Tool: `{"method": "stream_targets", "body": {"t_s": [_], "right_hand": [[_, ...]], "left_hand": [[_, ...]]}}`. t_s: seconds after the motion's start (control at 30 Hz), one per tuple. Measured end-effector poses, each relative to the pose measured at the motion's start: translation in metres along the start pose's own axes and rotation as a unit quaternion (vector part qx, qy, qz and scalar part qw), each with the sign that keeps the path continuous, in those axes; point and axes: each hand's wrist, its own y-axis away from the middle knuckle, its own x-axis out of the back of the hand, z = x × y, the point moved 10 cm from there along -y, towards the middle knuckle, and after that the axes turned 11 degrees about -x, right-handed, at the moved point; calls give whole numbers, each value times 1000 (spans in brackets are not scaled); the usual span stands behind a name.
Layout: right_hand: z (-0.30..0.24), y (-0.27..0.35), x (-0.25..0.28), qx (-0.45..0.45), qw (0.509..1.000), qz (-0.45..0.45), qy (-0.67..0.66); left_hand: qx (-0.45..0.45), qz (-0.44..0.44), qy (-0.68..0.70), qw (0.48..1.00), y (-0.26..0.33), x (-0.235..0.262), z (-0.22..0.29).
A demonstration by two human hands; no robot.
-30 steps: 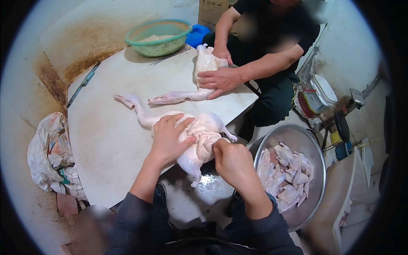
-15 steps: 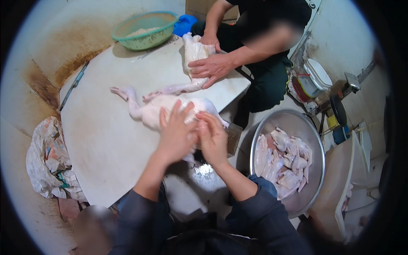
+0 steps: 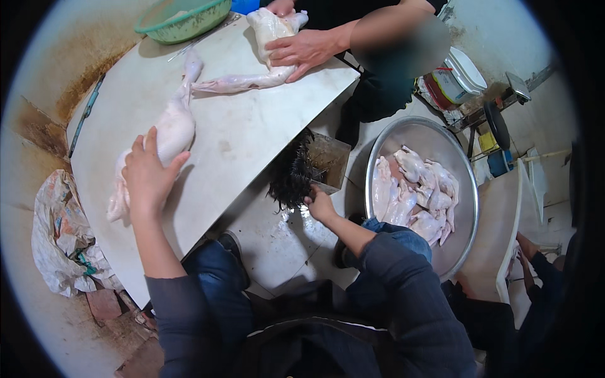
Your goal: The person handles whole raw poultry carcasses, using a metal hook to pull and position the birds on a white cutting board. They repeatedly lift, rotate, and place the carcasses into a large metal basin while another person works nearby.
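A pale plucked bird, long-necked like a duck point(image 3: 174, 129), lies on the white tabletop point(image 3: 217, 183), stretched from lower left to upper right. Across its body rests my left hand point(image 3: 150, 176), fingers spread and thumb apart. Below the table edge, my right hand point(image 3: 322, 206) reaches down to a dark, wet-looking clump like feathers point(image 3: 292, 175). Its fingers are curled and partly hidden; what they pinch cannot be made out. Beside the clump stands a grey open box point(image 3: 334, 165). Another plucked bird point(image 3: 268, 38) lies at the far edge under a co-worker's hands point(image 3: 302, 50).
A large metal basin point(image 3: 465, 249) with several plucked birds stands on the floor at right. A green bowl point(image 3: 189, 25) sits on the far left of the table. Crumpled sacks point(image 3: 57, 236) lean at left. A white bucket point(image 3: 463, 72) stands at far right.
The near bird has shifted left and turned, its narrow end now pointing away. My left hand moved left with it; my right hand left the bird and dropped to the dark clump.
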Motion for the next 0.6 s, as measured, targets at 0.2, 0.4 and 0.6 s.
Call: {"method": "stream_targets", "body": {"t_s": [0.2,0.4,0.6], "right_hand": [[-10,0,6,77,997,22,8],[-29,31,73,27,983,182,14],[-72,49,145,66,945,220,-234]], "left_hand": [[-75,17,-2,997,6,-3,0],[-185,25,61,981,13,2,20],[-242,112,139,954,13,5,50]]}}
